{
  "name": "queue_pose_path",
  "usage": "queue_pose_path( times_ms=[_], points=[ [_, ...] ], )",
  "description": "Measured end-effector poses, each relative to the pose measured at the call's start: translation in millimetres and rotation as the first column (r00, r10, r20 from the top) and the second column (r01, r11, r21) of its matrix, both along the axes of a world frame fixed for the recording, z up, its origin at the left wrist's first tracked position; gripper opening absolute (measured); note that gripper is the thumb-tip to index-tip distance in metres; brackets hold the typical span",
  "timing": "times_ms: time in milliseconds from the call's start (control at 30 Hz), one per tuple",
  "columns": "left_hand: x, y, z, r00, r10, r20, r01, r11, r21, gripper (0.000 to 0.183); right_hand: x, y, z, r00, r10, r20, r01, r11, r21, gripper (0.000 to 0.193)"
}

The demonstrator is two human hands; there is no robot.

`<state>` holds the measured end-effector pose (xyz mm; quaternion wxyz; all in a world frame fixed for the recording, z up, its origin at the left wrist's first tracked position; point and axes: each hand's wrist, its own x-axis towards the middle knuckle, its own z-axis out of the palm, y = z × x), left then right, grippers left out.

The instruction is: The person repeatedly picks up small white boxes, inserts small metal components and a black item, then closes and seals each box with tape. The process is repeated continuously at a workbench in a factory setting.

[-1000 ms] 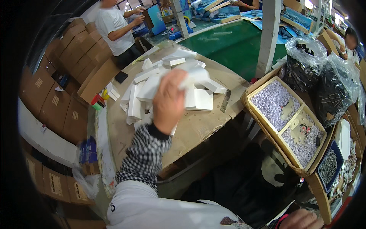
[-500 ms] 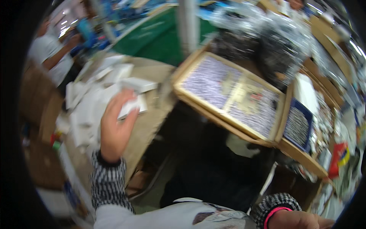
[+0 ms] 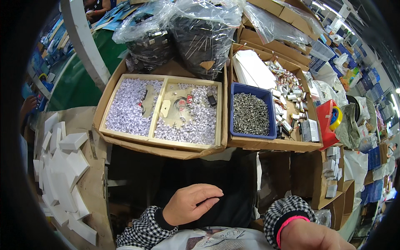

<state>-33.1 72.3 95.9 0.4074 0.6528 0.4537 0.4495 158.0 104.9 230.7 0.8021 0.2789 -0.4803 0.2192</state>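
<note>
My left hand (image 3: 192, 203) hovers in front of my body, above my dark lap. Its fingers are loosely curved, with a gap between thumb and forefinger and nothing visible in them. At the lower right edge is my right hand (image 3: 310, 235), its fingers cut off by the frame. White boxes (image 3: 62, 175) lie in a loose pile on cardboard at the left. Ahead, a two-part wooden tray (image 3: 157, 109) holds many small white pieces. A blue bin (image 3: 273, 118) of small metal parts stands to its right.
Clear plastic bags (image 3: 204, 37) of dark parts stand behind the tray. A cardboard carton (image 3: 266, 143) at the right holds white panels and small wired parts. Beside it are a red holder (image 3: 327, 121) and a yellow tape roll (image 3: 336, 118). A pale post (image 3: 83, 41) rises at the upper left.
My left hand has left the white boxes and come right, in front of my body. The view has turned rightward, so the trays now sit nearer the middle. My right hand stays low at the right.
</note>
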Motion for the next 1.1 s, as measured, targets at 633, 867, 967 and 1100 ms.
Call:
queue_pose_path(
  times_ms=[633, 867, 967, 1100],
  points=[
    [-21.0, -6.7, -12.2, 0.998, 0.054, -0.021, -0.057, 0.98, -0.192, 0.018, 44.4, 364.5, -97.7, -0.197, 0.423, 0.885, 0.973, 0.191, 0.125, 0.05],
    [-24.0, -3.0, -17.0, 0.977, 0.119, 0.176, -0.071, 0.964, -0.258, 0.017, 48.5, 320.8, -56.8, 0.332, 0.185, 0.925, 0.883, 0.285, -0.374, 0.034],
    [-27.5, 2.5, -12.7, 0.89, 0.101, 0.446, 0.052, 0.947, -0.318, 0.027, 48.2, 265.5, -30.9, 0.497, 0.228, 0.837, 0.772, 0.325, -0.547, 0.026],
    [-30.1, 18.5, -0.7, 0.811, -0.089, 0.578, 0.184, 0.977, -0.108, 0.07, 33.2, 166.4, -36.1, 0.421, 0.487, 0.765, 0.672, 0.399, -0.624, 0.024]
  ],
)
